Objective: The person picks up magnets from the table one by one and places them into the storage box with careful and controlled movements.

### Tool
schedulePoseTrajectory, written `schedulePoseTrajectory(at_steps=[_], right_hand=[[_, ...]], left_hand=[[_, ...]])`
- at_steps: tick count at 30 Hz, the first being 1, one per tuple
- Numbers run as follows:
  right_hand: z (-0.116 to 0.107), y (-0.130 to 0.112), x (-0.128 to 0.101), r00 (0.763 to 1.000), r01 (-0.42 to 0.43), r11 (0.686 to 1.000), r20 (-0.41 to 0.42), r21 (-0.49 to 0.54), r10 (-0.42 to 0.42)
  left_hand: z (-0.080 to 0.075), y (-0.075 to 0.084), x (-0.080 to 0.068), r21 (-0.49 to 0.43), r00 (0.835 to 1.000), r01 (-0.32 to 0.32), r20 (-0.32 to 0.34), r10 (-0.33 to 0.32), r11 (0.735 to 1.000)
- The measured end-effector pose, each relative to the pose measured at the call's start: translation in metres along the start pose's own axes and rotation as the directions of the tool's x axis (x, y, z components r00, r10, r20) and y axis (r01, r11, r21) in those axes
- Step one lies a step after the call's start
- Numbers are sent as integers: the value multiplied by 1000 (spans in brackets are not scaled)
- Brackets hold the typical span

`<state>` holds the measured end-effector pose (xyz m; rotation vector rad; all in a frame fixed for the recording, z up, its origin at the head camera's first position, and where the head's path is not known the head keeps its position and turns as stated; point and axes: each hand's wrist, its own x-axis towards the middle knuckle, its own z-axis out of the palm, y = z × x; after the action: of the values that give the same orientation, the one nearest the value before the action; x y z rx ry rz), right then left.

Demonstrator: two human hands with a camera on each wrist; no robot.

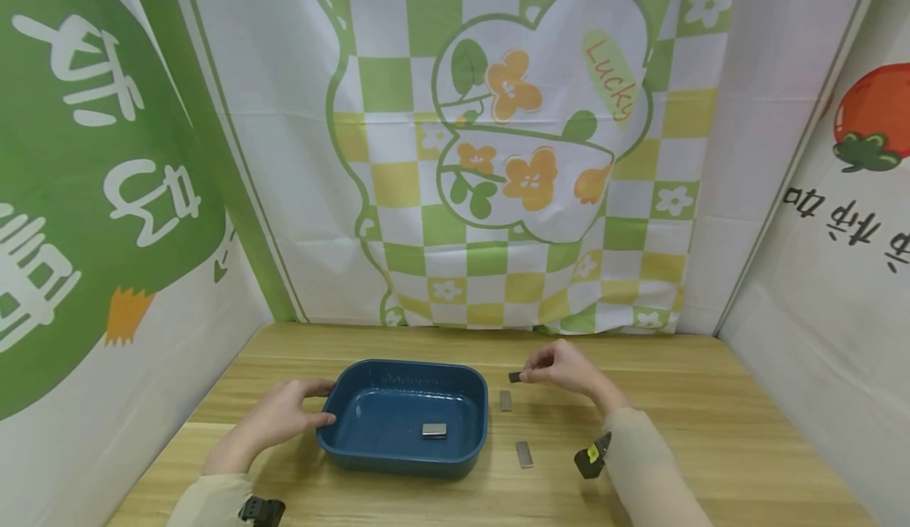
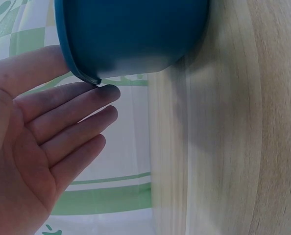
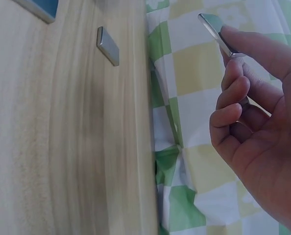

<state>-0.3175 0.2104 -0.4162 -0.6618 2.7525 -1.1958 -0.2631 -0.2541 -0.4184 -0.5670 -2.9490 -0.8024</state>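
A dark blue rectangular tray (image 1: 405, 468) stands on the table, with a small silvery metal block (image 1: 434, 431) lying in it, perhaps a stack. My left hand (image 1: 280, 412) touches the tray's left end; its fingers (image 2: 82, 105) are straight, and part of one digit is hidden by the tray wall. To the right of the tray, my right hand (image 1: 565, 367) pinches a flat, shiny metal block (image 3: 214, 32) between thumb and fingers, above the table. A greyish glint shows among its curled lower fingers; what it is I cannot tell. Another flat metal block (image 1: 505, 400) lies below that hand.
Nearer the front, right of the tray, lies one more metal block (image 1: 524, 454). The wooden table (image 1: 682, 432) is bounded by a checked cloth (image 1: 398, 187) behind and printed cloths at both sides. Both wrists wear small black cameras.
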Motion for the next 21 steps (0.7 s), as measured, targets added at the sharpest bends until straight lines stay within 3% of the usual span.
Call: schedulePoseTrajectory(at_steps=[21], right_hand=[[9, -21, 18, 1000, 16, 1000, 16, -23, -16]], left_hand=[[0, -1, 0, -8, 1000, 4, 1, -4, 1000]])
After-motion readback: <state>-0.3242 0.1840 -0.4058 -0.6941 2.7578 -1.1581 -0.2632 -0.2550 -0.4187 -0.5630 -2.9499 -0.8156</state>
